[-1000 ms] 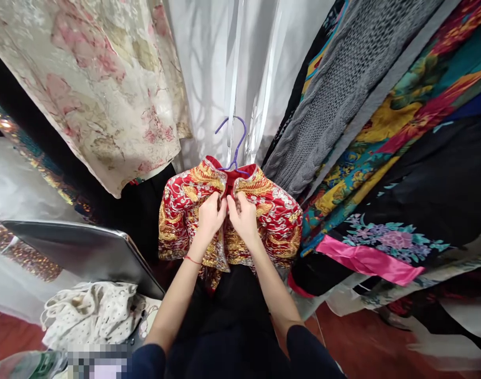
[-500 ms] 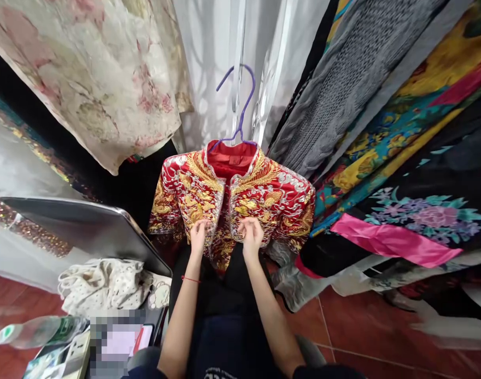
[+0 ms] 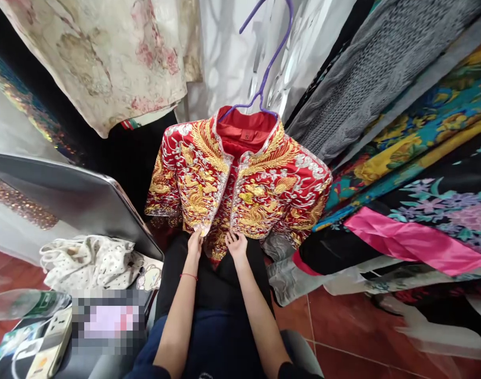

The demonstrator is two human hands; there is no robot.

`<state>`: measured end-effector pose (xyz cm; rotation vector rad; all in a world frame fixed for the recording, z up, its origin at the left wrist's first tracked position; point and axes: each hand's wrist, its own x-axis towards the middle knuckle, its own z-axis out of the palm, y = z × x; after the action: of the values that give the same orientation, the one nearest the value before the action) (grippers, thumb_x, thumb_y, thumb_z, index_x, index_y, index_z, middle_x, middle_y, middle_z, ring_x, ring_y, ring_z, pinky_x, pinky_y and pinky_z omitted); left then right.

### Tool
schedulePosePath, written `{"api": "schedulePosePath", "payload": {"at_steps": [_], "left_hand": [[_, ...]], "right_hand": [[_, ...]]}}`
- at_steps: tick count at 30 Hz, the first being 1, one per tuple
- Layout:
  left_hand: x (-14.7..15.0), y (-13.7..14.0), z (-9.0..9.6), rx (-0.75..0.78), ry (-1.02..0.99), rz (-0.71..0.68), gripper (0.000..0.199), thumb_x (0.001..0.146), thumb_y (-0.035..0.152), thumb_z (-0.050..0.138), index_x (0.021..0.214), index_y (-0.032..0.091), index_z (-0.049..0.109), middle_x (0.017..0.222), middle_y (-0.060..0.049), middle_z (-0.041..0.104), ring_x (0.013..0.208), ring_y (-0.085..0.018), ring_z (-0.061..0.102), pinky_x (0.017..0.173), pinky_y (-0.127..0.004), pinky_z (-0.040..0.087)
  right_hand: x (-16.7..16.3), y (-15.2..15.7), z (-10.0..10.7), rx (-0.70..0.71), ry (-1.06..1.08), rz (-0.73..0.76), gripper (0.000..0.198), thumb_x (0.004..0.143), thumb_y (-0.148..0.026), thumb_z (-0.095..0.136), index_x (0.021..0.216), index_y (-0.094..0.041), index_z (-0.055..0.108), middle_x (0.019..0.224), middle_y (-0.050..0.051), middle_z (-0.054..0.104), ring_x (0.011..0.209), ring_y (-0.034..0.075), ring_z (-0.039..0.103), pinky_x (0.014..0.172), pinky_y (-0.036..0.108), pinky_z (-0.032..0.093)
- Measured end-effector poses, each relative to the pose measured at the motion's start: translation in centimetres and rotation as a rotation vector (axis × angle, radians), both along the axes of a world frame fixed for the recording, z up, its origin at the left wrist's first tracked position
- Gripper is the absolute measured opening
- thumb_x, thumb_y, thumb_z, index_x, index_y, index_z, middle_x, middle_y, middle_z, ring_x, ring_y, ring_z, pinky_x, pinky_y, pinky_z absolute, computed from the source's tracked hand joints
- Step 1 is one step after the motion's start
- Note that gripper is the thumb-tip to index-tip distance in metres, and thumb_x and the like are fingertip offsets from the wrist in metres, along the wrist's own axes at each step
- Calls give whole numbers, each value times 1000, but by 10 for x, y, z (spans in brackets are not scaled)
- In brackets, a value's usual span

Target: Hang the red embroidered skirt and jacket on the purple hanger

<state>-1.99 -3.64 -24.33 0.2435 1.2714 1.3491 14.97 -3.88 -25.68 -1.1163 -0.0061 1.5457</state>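
A short red jacket (image 3: 260, 195) with gold and silver embroidery hangs on a purple hanger (image 3: 266, 79), its front parted in the middle. A size tag (image 3: 247, 136) shows inside the collar. My left hand (image 3: 195, 243) pinches the bottom corner of the left front panel. At the bottom corner of the other panel, my right hand (image 3: 236, 244) has thumb and forefinger closed on the edge, while its other fingers fan loosely. The jacket's lower part rests against my black-clad legs (image 3: 212, 284).
Floral cloth (image 3: 146, 58) hangs at the upper left. A grey knit (image 3: 354, 79) and a black flowered garment with a pink band (image 3: 414, 239) hang right. At left stand a dark panel (image 3: 67, 195), spotted cloth (image 3: 90, 260), a bottle (image 3: 27, 304) and a power strip (image 3: 53, 342).
Both hands have slid down the front panels to their bottom corners. The view has shifted, so the jacket appears larger and the hanger higher.
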Motion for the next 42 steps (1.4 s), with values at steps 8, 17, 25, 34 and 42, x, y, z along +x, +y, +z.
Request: {"api": "schedulePosePath", "payload": {"at_steps": [8, 17, 25, 34, 42], "left_hand": [[0, -14, -6, -42, -192, -182, 19, 66, 10, 84, 80, 12, 71, 77, -5, 72, 65, -10, 63, 69, -23, 52], [40, -19, 0, 18, -213, -241, 35, 61, 16, 89, 92, 13, 73, 84, -5, 74, 71, -11, 64, 71, -24, 49], [35, -25, 5, 5, -186, -270, 31, 62, 20, 89, 88, 14, 72, 73, -2, 72, 61, -9, 60, 66, -23, 48], [41, -27, 11, -29, -268, -339, 20, 67, 21, 86, 71, 12, 68, 59, 0, 64, 54, -7, 58, 63, -21, 50], [40, -33, 15, -4, -370, -349, 36, 70, 30, 87, 61, 15, 55, 42, 11, 33, 42, -3, 39, 48, -16, 39]], "right_hand": [[-19, -12, -18, 59, 2, 92, 25, 94, -34, 65, 110, -14, 64, 99, 4, 67, 81, 13, 65, 72, 29, 57], [-16, -20, -14, 140, -4, 41, 29, 68, -27, 83, 89, -17, 67, 55, -9, 51, 51, 6, 47, 51, 18, 41], [-25, -23, -8, 106, 2, 13, 26, 65, -26, 85, 84, -16, 71, 60, -4, 61, 55, 8, 56, 51, 20, 46], [-38, -31, -5, 134, -28, -21, 25, 60, -24, 86, 79, -16, 71, 75, 2, 74, 67, 14, 67, 61, 25, 55], [-41, -35, 1, 192, -24, -23, 26, 61, -24, 82, 83, -18, 71, 81, 0, 75, 73, 13, 68, 68, 23, 55]]}}
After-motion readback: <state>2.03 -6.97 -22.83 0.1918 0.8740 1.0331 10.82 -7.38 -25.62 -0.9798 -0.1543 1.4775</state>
